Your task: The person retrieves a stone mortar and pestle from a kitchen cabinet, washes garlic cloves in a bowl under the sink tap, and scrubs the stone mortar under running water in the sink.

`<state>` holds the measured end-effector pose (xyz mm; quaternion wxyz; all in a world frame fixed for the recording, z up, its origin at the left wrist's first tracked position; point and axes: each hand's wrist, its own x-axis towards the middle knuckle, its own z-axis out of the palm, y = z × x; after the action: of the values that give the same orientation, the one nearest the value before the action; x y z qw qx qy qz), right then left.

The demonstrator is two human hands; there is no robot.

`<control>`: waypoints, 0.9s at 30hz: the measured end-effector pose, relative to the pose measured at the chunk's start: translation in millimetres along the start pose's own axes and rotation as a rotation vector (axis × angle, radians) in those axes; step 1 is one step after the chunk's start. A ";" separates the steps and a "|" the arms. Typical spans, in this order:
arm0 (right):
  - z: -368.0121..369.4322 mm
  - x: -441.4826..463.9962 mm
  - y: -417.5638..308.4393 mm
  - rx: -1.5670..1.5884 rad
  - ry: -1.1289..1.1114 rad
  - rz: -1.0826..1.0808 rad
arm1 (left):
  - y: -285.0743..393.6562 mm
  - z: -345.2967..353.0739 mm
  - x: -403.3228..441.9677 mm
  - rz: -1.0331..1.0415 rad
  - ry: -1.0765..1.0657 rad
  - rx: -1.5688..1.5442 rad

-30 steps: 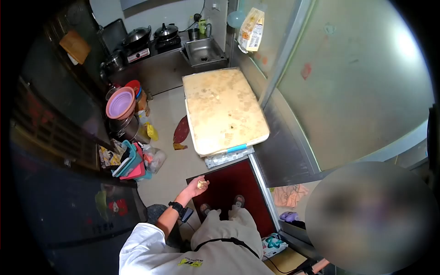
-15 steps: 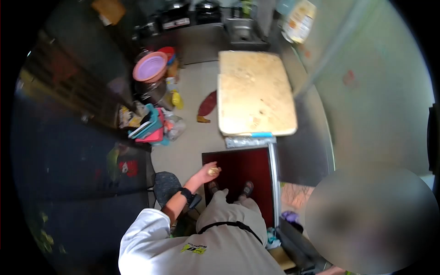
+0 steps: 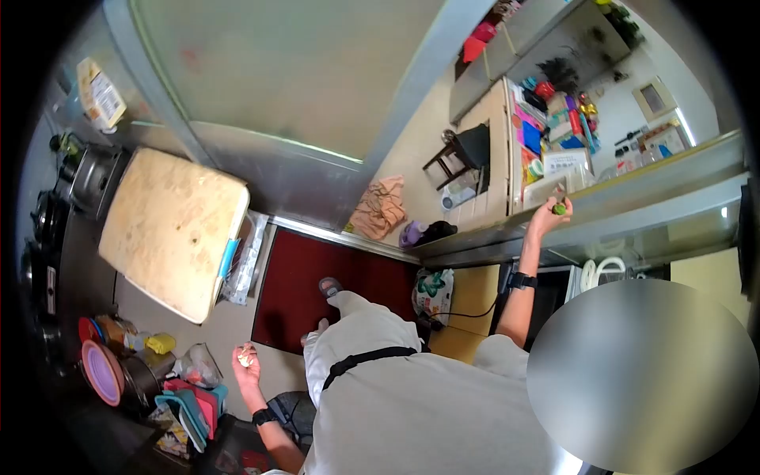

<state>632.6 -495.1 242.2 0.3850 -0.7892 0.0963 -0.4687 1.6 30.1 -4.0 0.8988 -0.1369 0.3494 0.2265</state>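
My left hand (image 3: 242, 372), with a dark band on its wrist, is closed around a pale, lumpy piece (image 3: 247, 358) whose kind is too small to tell. It hangs over the floor near the red mat. My right hand (image 3: 540, 219) is stretched out to the upper right, also with a wristband. Its fingers are closed on a small green thing with a rounded, paler end (image 3: 560, 209); I cannot make out what it is. The hand is beside the glass door's rail, in front of the crowded table in the other room.
A large cream-coloured board (image 3: 176, 229) stands at left, near a metal sink (image 3: 96, 180). Basins (image 3: 103, 372) and plastic containers (image 3: 188, 410) are at lower left. A red mat (image 3: 324, 269) lies under my feet. A dark chair (image 3: 467, 148) and loaded table (image 3: 507, 150) are beyond the doorway.
My view has swung to the right, so the board now appears at left and the doorway has come in. My right hand has come into sight. The left hand still holds its pale piece.
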 end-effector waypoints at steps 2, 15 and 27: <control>-17.6 6.2 7.4 -0.120 0.099 0.026 | 3.5 11.4 9.3 -0.035 -0.062 0.039; -19.8 42.6 38.5 0.407 0.006 0.320 | -3.0 41.7 50.0 -0.080 0.068 0.031; 13.1 -31.6 -45.2 0.493 -0.115 0.246 | -15.7 90.3 77.3 -0.128 0.067 0.057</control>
<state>616.7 -441.2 249.2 0.6241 -0.6794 0.0525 -0.3823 111.1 77.1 8.9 0.9027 -0.1406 0.3763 0.1539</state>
